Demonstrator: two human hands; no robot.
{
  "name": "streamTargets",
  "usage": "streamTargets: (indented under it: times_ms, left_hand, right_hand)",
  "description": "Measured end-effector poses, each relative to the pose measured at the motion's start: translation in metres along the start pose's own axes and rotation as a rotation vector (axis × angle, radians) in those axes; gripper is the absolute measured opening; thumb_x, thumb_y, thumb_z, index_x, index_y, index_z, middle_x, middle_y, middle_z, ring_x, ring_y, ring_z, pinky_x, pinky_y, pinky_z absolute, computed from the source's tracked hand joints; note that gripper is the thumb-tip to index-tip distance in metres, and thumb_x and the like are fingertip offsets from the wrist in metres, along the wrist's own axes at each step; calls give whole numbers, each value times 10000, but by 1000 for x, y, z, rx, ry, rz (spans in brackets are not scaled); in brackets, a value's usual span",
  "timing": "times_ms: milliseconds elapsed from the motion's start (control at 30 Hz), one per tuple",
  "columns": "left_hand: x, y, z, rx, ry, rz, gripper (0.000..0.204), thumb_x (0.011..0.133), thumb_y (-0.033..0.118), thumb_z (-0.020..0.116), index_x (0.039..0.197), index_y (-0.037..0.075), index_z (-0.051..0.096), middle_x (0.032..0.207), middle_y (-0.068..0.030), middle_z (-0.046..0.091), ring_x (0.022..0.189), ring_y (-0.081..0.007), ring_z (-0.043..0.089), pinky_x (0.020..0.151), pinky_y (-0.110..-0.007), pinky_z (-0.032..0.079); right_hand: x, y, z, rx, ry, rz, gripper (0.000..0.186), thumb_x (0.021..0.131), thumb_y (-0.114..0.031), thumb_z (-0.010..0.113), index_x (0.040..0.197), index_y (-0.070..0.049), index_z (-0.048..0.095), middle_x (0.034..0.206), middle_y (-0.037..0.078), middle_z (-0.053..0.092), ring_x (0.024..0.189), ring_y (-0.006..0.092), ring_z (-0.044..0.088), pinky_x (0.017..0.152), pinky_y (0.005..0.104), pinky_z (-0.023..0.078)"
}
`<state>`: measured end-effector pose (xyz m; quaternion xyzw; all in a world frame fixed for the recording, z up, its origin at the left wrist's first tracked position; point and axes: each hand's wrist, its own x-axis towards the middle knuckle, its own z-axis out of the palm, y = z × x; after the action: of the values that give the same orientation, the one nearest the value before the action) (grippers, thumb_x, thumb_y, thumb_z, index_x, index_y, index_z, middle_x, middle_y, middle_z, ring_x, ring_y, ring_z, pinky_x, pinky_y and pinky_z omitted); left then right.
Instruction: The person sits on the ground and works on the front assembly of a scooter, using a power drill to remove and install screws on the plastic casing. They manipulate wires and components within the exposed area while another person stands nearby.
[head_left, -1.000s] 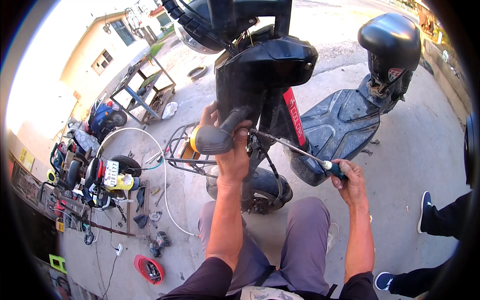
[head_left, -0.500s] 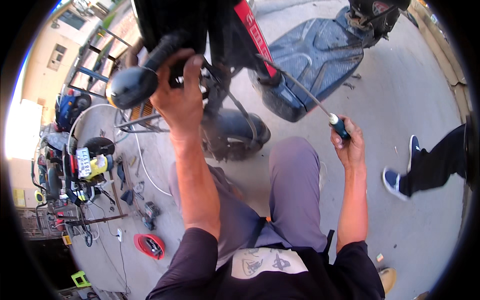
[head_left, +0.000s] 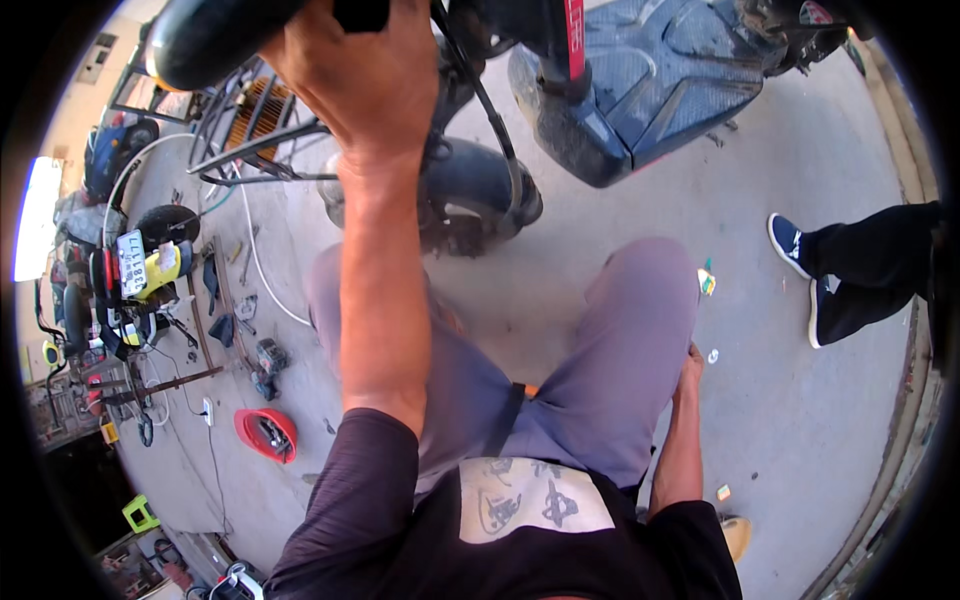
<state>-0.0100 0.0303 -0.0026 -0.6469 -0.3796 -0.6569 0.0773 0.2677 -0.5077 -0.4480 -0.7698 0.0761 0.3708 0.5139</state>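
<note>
The black handlebar grip (head_left: 215, 38) of the scooter (head_left: 600, 90) lies at the top of the view, slanting up to the left, and the left hand (head_left: 360, 85) is raised to it, its back turned to the camera and fingers curled over the bar just right of the grip's thick end. Black cables run down from there past the front wheel (head_left: 470, 200). The right hand (head_left: 690, 365) hangs low beside the right thigh, mostly hidden, so its state cannot be told. A red helmet (head_left: 266, 433) lies on the concrete floor (head_left: 800, 420) to the left, and another person's dark shoe (head_left: 790, 242) stands at right.
</note>
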Motion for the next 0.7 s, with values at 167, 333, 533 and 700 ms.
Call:
streamTargets:
  times_ms: [167,333,533,700]
  left_hand:
    - [16,7,4,-340,-68,69,360,825,159,989,1152,94,853,1277,-127,665,1206,-330,621,1088,-455,491]
    - [18,29,4,-526,-10,-164,680,899,83,925,1526,0,676,1485,-236,670,1443,-417,617,1249,-509,459]
    - [21,36,-16,-212,-209,-159,870,982,78,859,1719,-82,424,1622,-335,587,1508,-489,564,1281,-541,422]
    - [22,35,-18,-223,-221,-157,859,998,97,844,1714,-100,411,1631,-345,566,1523,-505,530,1292,-568,388]
  right_hand:
    - [9,-154,32,-219,146,-496,756,1086,-181,782,1736,38,466,1627,223,635,1409,341,660,1165,467,563]
    - [-120,-417,131,-109,-60,-1200,941,1005,-160,866,1792,-34,364,1694,218,556,1464,353,621,1251,497,486]
    - [-270,-555,291,188,-460,-1284,1489,814,-302,1044,1855,-86,1,1728,330,465,1509,423,571,1304,526,434]
    - [-281,-562,361,447,-915,-1083,1106,893,-104,983,1738,-1,278,1509,198,681,1386,274,668,1203,416,547]
